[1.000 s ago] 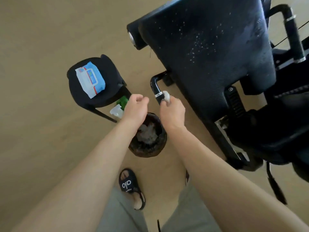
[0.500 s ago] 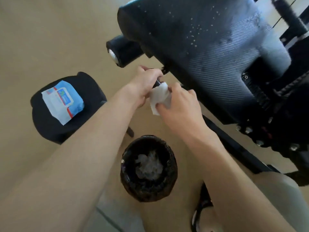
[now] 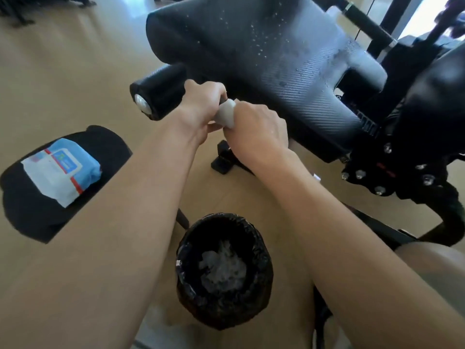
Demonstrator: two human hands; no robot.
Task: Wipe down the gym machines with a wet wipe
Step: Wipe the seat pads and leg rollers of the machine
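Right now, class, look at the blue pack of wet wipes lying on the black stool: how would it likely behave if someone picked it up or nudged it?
The pack of wet wipes looks soft and bulging, so it would probably sag rather than stay stiff. Its glossy wrapper may be a little slippery. Lying flat on the black stool, it should slide, not roll.

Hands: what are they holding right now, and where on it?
The right hand grips a bunched white wet wipe around its near end; the left hand grips its far end. What it wraps is hidden.
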